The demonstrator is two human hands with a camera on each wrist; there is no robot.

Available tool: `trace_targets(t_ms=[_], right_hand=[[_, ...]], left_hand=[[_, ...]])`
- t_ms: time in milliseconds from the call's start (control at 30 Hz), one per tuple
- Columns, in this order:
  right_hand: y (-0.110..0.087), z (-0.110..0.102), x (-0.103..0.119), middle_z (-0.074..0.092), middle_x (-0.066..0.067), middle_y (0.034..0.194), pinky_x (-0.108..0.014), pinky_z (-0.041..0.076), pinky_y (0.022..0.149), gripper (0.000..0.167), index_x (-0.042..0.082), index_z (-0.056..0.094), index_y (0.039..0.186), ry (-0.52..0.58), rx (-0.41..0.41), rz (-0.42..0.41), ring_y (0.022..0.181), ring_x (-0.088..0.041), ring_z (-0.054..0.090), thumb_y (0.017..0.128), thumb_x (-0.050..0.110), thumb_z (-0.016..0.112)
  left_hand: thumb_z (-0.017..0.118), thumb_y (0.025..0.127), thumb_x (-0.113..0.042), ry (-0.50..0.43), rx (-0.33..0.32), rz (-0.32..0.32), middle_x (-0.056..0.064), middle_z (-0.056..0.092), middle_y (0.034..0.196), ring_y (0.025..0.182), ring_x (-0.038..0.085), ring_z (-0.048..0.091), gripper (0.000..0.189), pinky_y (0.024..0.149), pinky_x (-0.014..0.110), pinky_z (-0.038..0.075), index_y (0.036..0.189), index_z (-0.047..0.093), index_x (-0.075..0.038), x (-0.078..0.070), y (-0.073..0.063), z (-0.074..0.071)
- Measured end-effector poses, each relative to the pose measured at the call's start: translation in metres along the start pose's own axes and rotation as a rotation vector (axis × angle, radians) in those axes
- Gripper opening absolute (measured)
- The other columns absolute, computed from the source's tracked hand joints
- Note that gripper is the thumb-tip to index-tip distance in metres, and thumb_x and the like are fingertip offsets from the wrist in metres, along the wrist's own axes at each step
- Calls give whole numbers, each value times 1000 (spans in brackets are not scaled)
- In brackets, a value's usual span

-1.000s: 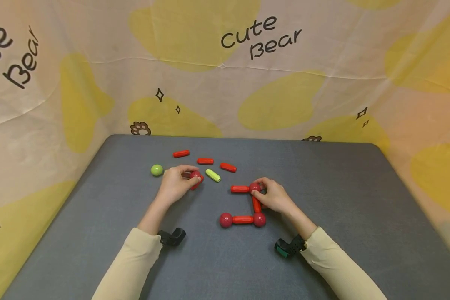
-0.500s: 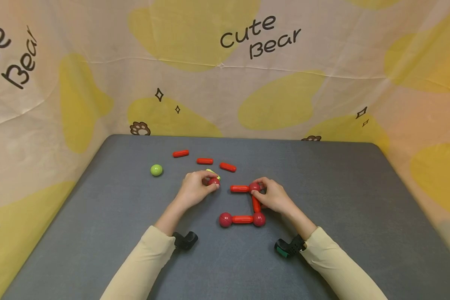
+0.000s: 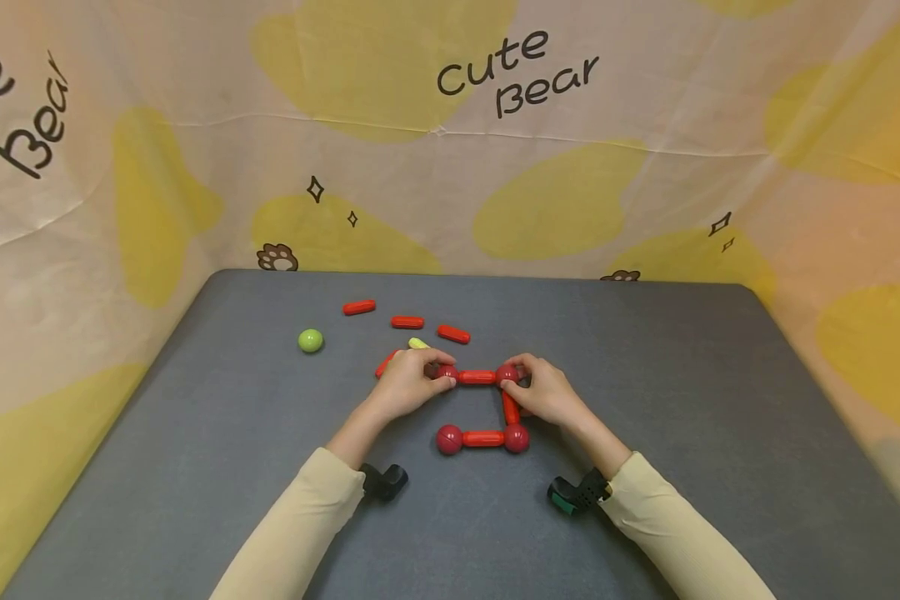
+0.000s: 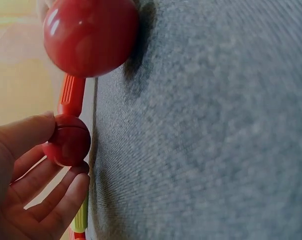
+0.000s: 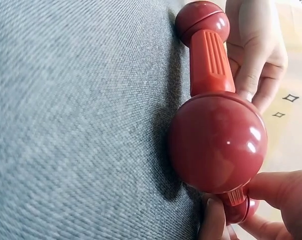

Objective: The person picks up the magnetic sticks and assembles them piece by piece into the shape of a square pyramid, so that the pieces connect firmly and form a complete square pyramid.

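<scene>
In the head view my left hand [image 3: 408, 383] pinches a dark red ball [image 4: 68, 142] between thumb and fingers. That ball meets the left end of a red rod [image 3: 477, 377]. At the rod's other end my right hand [image 3: 543, 390] grips a second dark red ball [image 3: 507, 375]. From there a red rod [image 3: 511, 408] runs toward the near corner ball [image 3: 517, 437]. Another red rod [image 3: 483, 438] links this corner to a ball [image 3: 449, 439] at the near left. A loose red rod [image 3: 386, 365] lies partly hidden behind my left hand.
Beyond the hands, several loose red rods [image 3: 407, 322] lie on the grey table [image 3: 682, 400]. A yellow-green rod [image 3: 417, 343] is partly covered by my left hand. Further left sits a green ball [image 3: 311, 341]. A printed cloth [image 3: 390, 167] rises behind the table.
My left hand has moved right with its red ball, bringing it against the free end of the upper rod. It has left a red rod behind. My right hand keeps its place.
</scene>
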State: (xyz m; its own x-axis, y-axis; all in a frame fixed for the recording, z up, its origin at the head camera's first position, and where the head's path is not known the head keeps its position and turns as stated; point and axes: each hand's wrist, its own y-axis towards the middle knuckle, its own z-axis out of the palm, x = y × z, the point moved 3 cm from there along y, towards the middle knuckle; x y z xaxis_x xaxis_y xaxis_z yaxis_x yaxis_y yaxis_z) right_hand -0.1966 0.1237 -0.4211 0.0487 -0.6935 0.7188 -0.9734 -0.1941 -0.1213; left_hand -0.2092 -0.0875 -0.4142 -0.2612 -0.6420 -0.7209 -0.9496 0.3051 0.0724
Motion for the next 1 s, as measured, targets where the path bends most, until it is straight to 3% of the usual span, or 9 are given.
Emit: trace_targets(t_ms=[400,1000], right_hand=[[-2,0,0,61,-11,96,-27,48,50,32,5,57,113,26,2,1,53,-11,55,86,19,63],[-6,-1,-2,60,-11,96,-27,49,49,32,5,57,114,62,11,7,51,-11,55,86,19,63]], left_hand=[[72,78,-14,-5,18,2,-1,69,89,74,8,64,25,66,24,50,102,70,-9,-1,0,3],[72,78,-15,-3,26,19,0,70,92,80,9,66,26,69,26,51,103,69,-11,-2,-3,1]])
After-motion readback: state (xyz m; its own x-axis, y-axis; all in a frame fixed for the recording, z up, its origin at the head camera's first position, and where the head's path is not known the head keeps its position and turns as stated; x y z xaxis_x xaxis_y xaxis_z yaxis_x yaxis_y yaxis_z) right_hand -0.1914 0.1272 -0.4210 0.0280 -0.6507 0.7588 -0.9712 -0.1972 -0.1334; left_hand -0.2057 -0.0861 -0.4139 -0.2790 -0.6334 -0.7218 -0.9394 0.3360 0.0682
